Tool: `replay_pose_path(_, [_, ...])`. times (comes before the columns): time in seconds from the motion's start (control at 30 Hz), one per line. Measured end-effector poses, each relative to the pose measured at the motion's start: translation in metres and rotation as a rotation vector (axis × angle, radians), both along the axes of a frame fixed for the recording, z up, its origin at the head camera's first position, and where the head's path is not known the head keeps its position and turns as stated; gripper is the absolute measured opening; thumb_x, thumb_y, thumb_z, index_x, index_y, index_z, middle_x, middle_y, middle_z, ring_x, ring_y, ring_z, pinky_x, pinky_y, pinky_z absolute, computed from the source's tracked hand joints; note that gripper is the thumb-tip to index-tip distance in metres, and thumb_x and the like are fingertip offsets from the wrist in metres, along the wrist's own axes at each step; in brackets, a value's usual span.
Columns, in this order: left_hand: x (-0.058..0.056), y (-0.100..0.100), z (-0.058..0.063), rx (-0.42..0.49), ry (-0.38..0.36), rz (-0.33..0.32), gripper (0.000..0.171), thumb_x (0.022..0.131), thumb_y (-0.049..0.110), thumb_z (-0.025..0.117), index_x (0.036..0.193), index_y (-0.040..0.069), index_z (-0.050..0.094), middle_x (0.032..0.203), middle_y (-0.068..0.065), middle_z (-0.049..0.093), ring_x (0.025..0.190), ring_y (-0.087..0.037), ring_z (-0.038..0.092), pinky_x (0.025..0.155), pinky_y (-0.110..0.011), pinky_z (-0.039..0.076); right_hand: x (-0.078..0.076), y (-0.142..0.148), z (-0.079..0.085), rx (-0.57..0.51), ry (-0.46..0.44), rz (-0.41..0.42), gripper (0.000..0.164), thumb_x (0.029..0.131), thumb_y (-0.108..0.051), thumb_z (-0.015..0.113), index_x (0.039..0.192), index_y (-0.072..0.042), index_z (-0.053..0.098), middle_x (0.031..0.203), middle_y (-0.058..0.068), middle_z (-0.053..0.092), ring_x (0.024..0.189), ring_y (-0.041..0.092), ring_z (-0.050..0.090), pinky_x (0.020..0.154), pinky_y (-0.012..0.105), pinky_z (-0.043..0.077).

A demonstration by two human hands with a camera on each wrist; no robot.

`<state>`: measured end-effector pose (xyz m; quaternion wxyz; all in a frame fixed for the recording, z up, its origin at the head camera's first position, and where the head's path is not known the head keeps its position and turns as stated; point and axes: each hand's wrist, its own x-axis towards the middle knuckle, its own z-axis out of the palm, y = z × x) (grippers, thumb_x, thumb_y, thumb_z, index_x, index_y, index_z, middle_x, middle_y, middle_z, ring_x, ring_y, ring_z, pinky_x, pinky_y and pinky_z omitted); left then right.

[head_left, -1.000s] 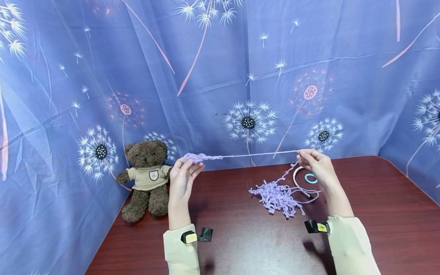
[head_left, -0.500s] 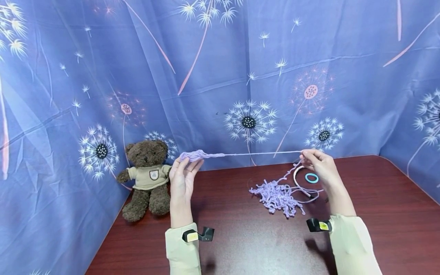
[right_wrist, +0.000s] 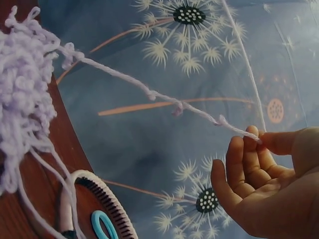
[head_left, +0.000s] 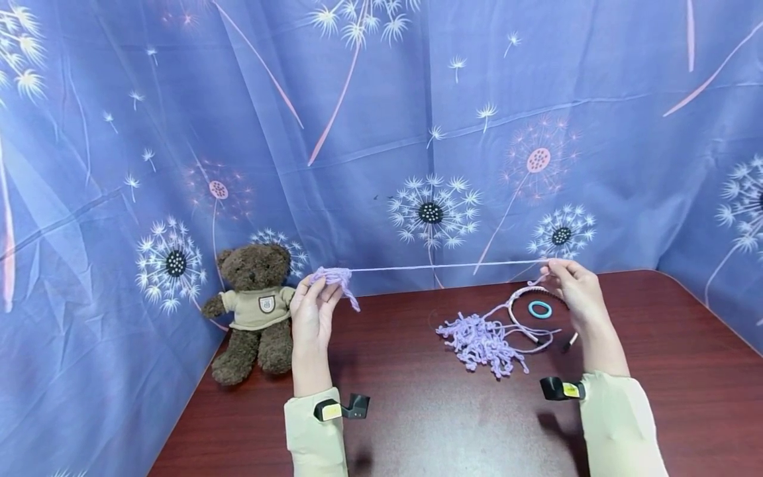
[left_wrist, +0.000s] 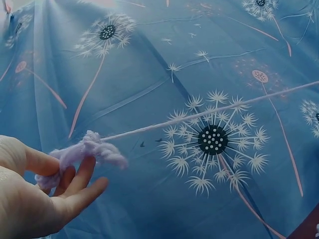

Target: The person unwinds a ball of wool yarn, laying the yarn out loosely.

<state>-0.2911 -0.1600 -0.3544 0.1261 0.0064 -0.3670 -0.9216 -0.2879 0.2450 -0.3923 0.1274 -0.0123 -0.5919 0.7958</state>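
A small bundle of lilac yarn [head_left: 334,276] is pinched in my left hand [head_left: 312,315], and a short twisted end droops from it. From the bundle one strand runs taut and nearly level to my right hand [head_left: 581,295], whose thumb and fingertips pinch it. In the right wrist view a second, knobbly length of yarn [right_wrist: 149,92] stretches from those fingertips to a looped lilac yarn pile [head_left: 483,344]. That pile lies on the dark red table [head_left: 417,424], between the hands and nearer the right one.
A white headband [head_left: 514,308] and a turquoise ring [head_left: 540,309] lie right of the yarn pile, under the right hand. At the left a brown teddy bear [head_left: 255,311] in a beige sweater sits on the table. Blue dandelion-print cloth [head_left: 369,132] hangs behind.
My right hand has moved right, lengthening the taut strand. The twisted part of the bundle, earlier stretched along the strand, now hangs down. My left hand has stayed nearly in place.
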Motion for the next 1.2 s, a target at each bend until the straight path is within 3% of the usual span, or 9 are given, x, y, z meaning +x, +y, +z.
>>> replay_pose_path(0.17, [0.001, -0.001, -0.001, 0.001, -0.007, -0.017, 0.021, 0.097, -0.005, 0.044, 0.089, 0.008, 0.058, 0.081, -0.003, 0.068, 0.063, -0.013, 0.066, 0.069, -0.03, 0.059, 0.001, 0.009, -0.002, -0.041, -0.017, -0.056, 0.026, 0.099, -0.015, 0.054, 0.081, -0.027, 0.069, 0.071, -0.016, 0.068, 0.066, -0.003, 0.064, 0.067, 0.009, 0.053])
replay_pose_path(0.4, [0.002, 0.0, -0.002, -0.063, 0.003, -0.068, 0.022, 0.098, -0.001, 0.042, 0.091, 0.01, 0.06, 0.081, -0.001, 0.067, 0.066, -0.014, 0.067, 0.073, -0.034, 0.061, 0.0, 0.017, -0.006, -0.115, -0.025, -0.09, 0.024, 0.099, -0.015, 0.056, 0.081, -0.024, 0.069, 0.07, -0.013, 0.068, 0.066, -0.002, 0.064, 0.067, 0.011, 0.055])
replay_pose_path(0.6, [0.002, -0.003, -0.001, -0.055, -0.031, -0.048, 0.023, 0.098, 0.001, 0.041, 0.093, 0.009, 0.061, 0.077, -0.001, 0.063, 0.064, -0.014, 0.065, 0.072, -0.033, 0.06, 0.0, 0.025, -0.007, -0.111, -0.048, -0.193, 0.029, 0.099, -0.012, 0.053, 0.078, -0.025, 0.067, 0.067, -0.014, 0.068, 0.064, -0.005, 0.063, 0.064, 0.008, 0.053])
replay_pose_path(0.77, [0.001, -0.001, -0.003, -0.081, -0.024, -0.056, 0.023, 0.097, 0.0, 0.042, 0.092, 0.009, 0.062, 0.076, -0.001, 0.064, 0.063, -0.013, 0.064, 0.072, -0.032, 0.06, 0.001, 0.027, -0.008, -0.145, -0.038, -0.172, 0.025, 0.098, -0.012, 0.054, 0.08, -0.022, 0.068, 0.068, -0.012, 0.068, 0.063, -0.003, 0.064, 0.064, 0.01, 0.055])
replay_pose_path(1.0, [-0.001, 0.017, -0.004, -0.192, -0.021, -0.089, 0.021, 0.097, -0.001, 0.045, 0.09, 0.014, 0.06, 0.078, 0.003, 0.066, 0.064, -0.009, 0.062, 0.069, -0.025, 0.055, 0.002, 0.016, -0.002, -0.123, -0.049, -0.198, 0.022, 0.098, -0.011, 0.055, 0.082, -0.023, 0.066, 0.071, -0.014, 0.068, 0.064, -0.003, 0.063, 0.063, 0.009, 0.054])
replay_pose_path(1.13, [0.001, 0.028, -0.004, -0.272, -0.002, -0.115, 0.018, 0.096, -0.001, 0.048, 0.091, 0.014, 0.057, 0.081, 0.003, 0.067, 0.065, -0.009, 0.062, 0.071, -0.026, 0.055, 0.002, -0.01, 0.01, -0.009, -0.039, -0.195, 0.02, 0.097, -0.011, 0.057, 0.086, -0.024, 0.065, 0.074, -0.019, 0.067, 0.068, -0.005, 0.061, 0.065, 0.008, 0.052])
replay_pose_path(1.2, [0.003, 0.032, -0.004, -0.297, 0.012, -0.133, 0.017, 0.095, -0.001, 0.048, 0.092, 0.014, 0.056, 0.081, 0.003, 0.067, 0.066, -0.009, 0.063, 0.072, -0.027, 0.056, 0.003, -0.029, 0.016, 0.13, -0.017, -0.172, 0.013, 0.098, -0.013, 0.056, 0.093, -0.02, 0.066, 0.075, -0.023, 0.065, 0.071, -0.007, 0.06, 0.067, 0.007, 0.052])
